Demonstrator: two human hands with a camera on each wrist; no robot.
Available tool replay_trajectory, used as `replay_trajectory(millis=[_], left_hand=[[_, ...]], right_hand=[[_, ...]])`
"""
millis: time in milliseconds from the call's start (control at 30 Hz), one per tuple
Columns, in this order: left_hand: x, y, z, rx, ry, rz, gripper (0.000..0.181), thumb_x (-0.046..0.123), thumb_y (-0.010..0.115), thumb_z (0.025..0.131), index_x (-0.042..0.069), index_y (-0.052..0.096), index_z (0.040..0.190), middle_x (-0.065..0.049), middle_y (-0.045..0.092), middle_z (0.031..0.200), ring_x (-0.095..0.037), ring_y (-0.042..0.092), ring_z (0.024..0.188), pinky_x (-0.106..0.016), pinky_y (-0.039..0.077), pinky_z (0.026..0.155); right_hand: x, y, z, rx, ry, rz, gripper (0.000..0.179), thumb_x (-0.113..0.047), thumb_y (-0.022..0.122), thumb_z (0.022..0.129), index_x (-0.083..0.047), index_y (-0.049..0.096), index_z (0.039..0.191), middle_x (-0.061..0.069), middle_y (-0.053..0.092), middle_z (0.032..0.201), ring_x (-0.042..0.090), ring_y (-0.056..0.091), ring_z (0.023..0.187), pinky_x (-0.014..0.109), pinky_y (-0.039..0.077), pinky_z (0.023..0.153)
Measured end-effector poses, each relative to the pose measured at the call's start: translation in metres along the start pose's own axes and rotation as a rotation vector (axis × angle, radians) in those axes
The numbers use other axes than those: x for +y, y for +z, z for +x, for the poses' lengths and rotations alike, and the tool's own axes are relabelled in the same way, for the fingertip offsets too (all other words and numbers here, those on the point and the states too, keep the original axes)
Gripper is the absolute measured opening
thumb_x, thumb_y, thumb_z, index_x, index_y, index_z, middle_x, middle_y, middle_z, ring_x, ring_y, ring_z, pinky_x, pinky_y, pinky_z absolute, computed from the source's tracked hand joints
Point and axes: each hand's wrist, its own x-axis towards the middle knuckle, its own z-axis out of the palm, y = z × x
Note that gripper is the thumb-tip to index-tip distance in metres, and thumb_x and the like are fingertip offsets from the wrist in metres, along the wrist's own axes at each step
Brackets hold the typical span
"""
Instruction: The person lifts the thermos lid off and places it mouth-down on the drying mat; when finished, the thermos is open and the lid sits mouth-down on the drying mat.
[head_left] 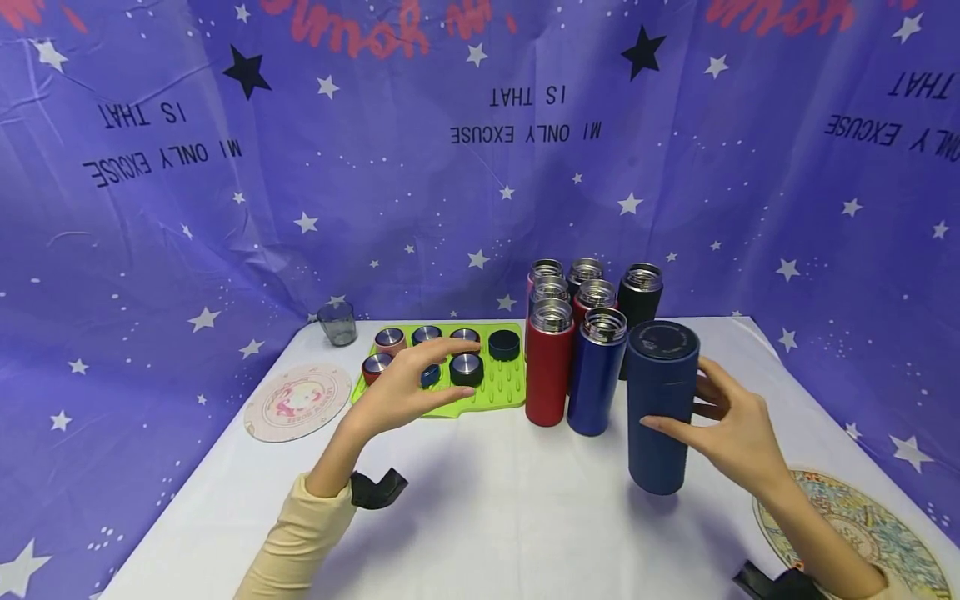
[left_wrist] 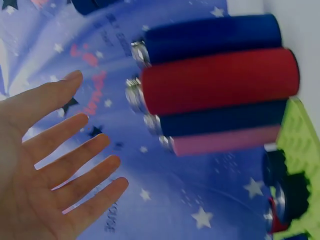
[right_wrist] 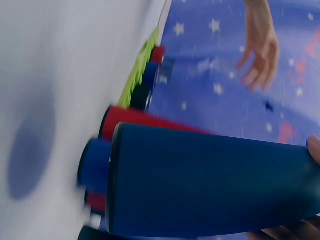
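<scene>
My right hand [head_left: 738,429] grips a dark navy vacuum flask [head_left: 660,408] from its right side, thumb across the front. The flask is upright with its lid on. In the right wrist view, its base [right_wrist: 114,180] is apart from the table and casts a shadow. Spread and holding nothing, my left hand [head_left: 401,387] hovers by the lime green mat [head_left: 495,387]; the left wrist view shows its straight fingers [left_wrist: 75,162]. Several flask lids rest on that mat, among them a black lid [head_left: 467,372] and a navy lid [head_left: 504,345].
Lidless flasks stand grouped behind the held one, including a red flask [head_left: 549,375], a blue flask [head_left: 596,379] and a black flask [head_left: 641,292]. A glass cup [head_left: 337,323] and a pink round mat [head_left: 298,403] are at left. A patterned round mat [head_left: 862,521] lies at right.
</scene>
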Motion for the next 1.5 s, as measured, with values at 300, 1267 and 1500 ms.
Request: replay_trajectory(millis=[300, 1267, 1500], left_hand=[[0.022, 0.010, 0.011, 0.043, 0.064, -0.065, 0.062, 0.031, 0.076, 0.085, 0.019, 0.051, 0.140, 0.006, 0.051, 0.138, -0.012, 0.050, 0.123, -0.039, 0.045, 0.099], [0.021, 0.028, 0.016, -0.013, 0.276, -0.080, 0.068, 0.023, 0.090, 0.066, 0.009, 0.062, 0.126, -0.002, 0.062, 0.123, -0.014, 0.055, 0.109, -0.030, 0.052, 0.087], [0.020, 0.034, 0.016, 0.092, 0.162, -0.054, 0.062, 0.032, 0.088, 0.067, 0.012, 0.065, 0.121, 0.003, 0.066, 0.109, -0.007, 0.061, 0.087, -0.025, 0.055, 0.071]], right_hand=[[-0.022, 0.051, 0.019, -0.173, -0.154, 0.095, 0.087, -0.027, 0.092, 0.063, -0.013, 0.051, 0.139, 0.009, 0.068, 0.113, 0.026, 0.068, 0.096, 0.037, 0.058, 0.077], [-0.038, 0.094, 0.032, -0.394, -0.387, 0.002, 0.087, -0.031, 0.094, 0.058, -0.011, 0.058, 0.135, 0.004, 0.069, 0.112, 0.015, 0.066, 0.089, 0.035, 0.057, 0.077], [-0.040, 0.097, 0.030, -0.342, -0.415, -0.037, 0.087, -0.032, 0.094, 0.058, -0.013, 0.058, 0.135, 0.004, 0.069, 0.111, 0.014, 0.066, 0.087, 0.034, 0.057, 0.076]])
